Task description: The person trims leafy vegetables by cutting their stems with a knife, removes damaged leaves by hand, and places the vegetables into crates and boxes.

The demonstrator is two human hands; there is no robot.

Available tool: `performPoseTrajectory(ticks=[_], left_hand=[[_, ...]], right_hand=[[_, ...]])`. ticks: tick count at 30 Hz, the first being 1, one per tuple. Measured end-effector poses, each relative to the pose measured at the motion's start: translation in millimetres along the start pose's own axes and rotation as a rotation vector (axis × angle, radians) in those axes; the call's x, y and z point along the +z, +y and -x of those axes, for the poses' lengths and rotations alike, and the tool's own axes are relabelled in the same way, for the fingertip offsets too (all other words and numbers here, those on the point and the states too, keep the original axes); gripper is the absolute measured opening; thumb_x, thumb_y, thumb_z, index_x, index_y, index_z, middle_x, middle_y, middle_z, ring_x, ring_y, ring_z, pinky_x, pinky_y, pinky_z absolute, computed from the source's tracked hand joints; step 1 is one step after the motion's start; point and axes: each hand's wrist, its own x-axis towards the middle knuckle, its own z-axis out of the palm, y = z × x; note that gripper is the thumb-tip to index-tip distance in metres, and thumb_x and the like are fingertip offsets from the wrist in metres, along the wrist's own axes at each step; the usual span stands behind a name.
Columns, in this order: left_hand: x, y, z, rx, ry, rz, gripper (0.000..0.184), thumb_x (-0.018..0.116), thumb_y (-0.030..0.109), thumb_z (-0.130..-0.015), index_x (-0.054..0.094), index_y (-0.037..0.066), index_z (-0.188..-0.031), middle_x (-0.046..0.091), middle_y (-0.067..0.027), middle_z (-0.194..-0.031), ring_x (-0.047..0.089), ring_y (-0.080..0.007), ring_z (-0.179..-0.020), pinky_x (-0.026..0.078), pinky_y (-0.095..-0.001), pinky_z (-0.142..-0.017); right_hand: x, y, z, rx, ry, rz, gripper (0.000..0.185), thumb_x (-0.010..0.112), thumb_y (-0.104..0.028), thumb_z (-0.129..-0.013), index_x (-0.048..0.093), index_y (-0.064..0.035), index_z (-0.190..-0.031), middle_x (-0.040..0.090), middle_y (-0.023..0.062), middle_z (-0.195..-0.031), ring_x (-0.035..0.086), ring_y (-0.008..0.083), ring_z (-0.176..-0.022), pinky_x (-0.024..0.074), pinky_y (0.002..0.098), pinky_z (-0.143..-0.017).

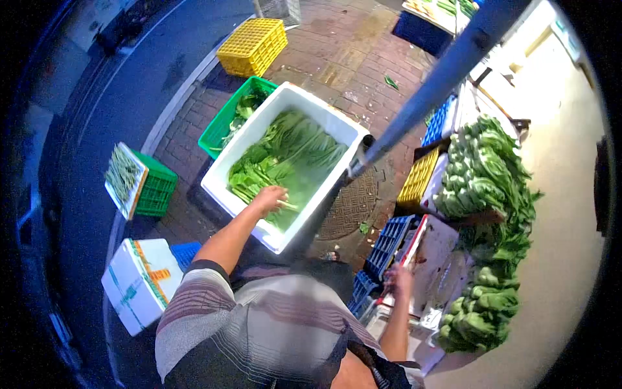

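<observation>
My left hand (271, 198) is closed round the pale stems of a bunch of leafy greens (259, 174), over the near part of a white foam box (214, 180). The box holds cloudy greenish water, with more long-leaved greens (301, 139) lying in it toward the far side. My right hand (399, 280) is down at my right, close to the red rim of a shallow white tray (433, 243). It is blurred, so its fingers and any hold cannot be made out.
Leafy vegetables (483, 168) are heaped on the right-hand stand. A blue-grey pole (427, 84) slants past the foam box. A green crate (214, 133), a yellow crate (253, 48) and a taped foam box (133, 285) stand on the left, near the kerb.
</observation>
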Motion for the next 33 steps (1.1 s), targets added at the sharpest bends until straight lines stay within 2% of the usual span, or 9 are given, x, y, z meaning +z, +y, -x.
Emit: performPoseTrajectory(ticks=[2, 4, 10, 14, 22, 25, 27, 31, 33], left_hand=[[-15, -6, 6, 0.021, -0.009, 0.040, 0.035, 0.060, 0.035, -0.096, 0.055, 0.011, -0.120, 0.065, -0.0065, -0.106, 0.063, -0.0177, -0.080, 0.050, -0.0327, -0.068], [-30, -9, 15, 0.049, 0.002, 0.062, 0.034, 0.060, 0.034, -0.096, 0.055, 0.011, -0.121, 0.065, -0.0059, -0.105, 0.063, -0.0165, -0.079, 0.050, -0.0315, -0.067], [-67, -31, 50, 0.027, 0.064, 0.237, 0.038, 0.063, 0.029, -0.093, 0.059, 0.002, -0.120, 0.065, -0.0055, -0.099, 0.062, -0.0159, -0.082, 0.048, -0.0268, -0.068], [-86, -48, 54, -0.001, 0.024, 0.300, 0.045, 0.061, 0.026, -0.096, 0.050, -0.001, -0.130, 0.065, -0.0126, -0.112, 0.064, -0.0194, -0.094, 0.051, -0.0319, -0.085], [-133, -41, 63, -0.016, -0.016, 0.397, 0.039, 0.060, 0.019, -0.097, 0.052, -0.005, -0.127, 0.065, -0.0160, -0.113, 0.065, -0.0217, -0.098, 0.051, -0.0337, -0.089], [-151, -54, 57, -0.055, -0.032, 0.446, 0.038, 0.060, 0.016, -0.097, 0.052, -0.005, -0.127, 0.066, -0.0158, -0.112, 0.065, -0.0213, -0.098, 0.051, -0.0331, -0.090], [-164, -59, 52, -0.082, -0.044, 0.430, 0.035, 0.059, 0.013, -0.097, 0.053, -0.004, -0.127, 0.065, -0.0160, -0.112, 0.065, -0.0214, -0.098, 0.051, -0.0328, -0.090], [-177, -62, 43, -0.087, -0.059, 0.530, 0.036, 0.059, 0.011, -0.096, 0.052, -0.005, -0.128, 0.065, -0.0157, -0.114, 0.064, -0.0207, -0.101, 0.051, -0.0321, -0.092], [-182, -62, 36, -0.100, -0.069, 0.555, 0.040, 0.061, 0.011, -0.095, 0.051, -0.004, -0.131, 0.064, -0.0139, -0.115, 0.062, -0.0184, -0.104, 0.049, -0.0299, -0.093]], right_hand=[[93, -16, 37, 0.045, -0.250, 0.114, 0.040, 0.060, -0.036, -0.093, 0.065, 0.0009, -0.107, 0.064, 0.0101, -0.083, 0.063, 0.0209, -0.071, 0.0547, 0.0359, -0.054], [156, 17, 7, -0.184, -0.461, 0.229, 0.025, 0.060, -0.030, -0.094, 0.062, -0.0057, -0.096, 0.060, 0.0018, -0.072, 0.059, 0.0133, -0.064, 0.0445, 0.0278, -0.047], [318, -121, 41, -0.160, -0.589, 0.198, 0.024, 0.061, -0.025, -0.094, 0.064, -0.0015, -0.092, 0.062, 0.0037, -0.072, 0.052, 0.0112, -0.051, 0.0418, 0.0275, -0.045], [407, -166, -36, -0.279, -0.388, 0.400, 0.036, 0.063, -0.030, -0.093, 0.062, 0.0032, -0.108, 0.063, 0.0059, -0.078, 0.051, 0.0118, -0.050, 0.0424, 0.0286, -0.043], [561, -209, -248, -0.831, -0.013, 0.934, 0.050, 0.070, -0.043, -0.084, 0.064, 0.0030, -0.102, 0.065, 0.0160, -0.075, 0.064, 0.0261, -0.063, 0.0505, 0.0401, -0.061], [590, -223, -289, -0.792, 0.029, 1.127, 0.057, 0.069, -0.048, -0.083, 0.063, 0.0031, -0.107, 0.068, 0.0209, -0.081, 0.067, 0.0343, -0.073, 0.0513, 0.0431, -0.069], [606, -222, -310, -0.623, -0.014, 1.102, 0.064, 0.068, -0.051, -0.082, 0.059, 0.0030, -0.115, 0.067, 0.0282, -0.096, 0.064, 0.0418, -0.093, 0.0492, 0.0471, -0.081], [623, -213, -319, -0.753, 0.117, 1.092, 0.067, 0.067, -0.053, -0.081, 0.055, 0.0010, -0.119, 0.063, 0.0307, -0.110, 0.061, 0.0450, -0.105, 0.0470, 0.0492, -0.088], [631, -211, -321, -0.626, 0.173, 1.165, 0.077, 0.064, -0.058, -0.081, 0.049, 0.0004, -0.129, 0.059, 0.0284, -0.122, 0.057, 0.0448, -0.112, 0.0445, 0.0490, -0.097]])
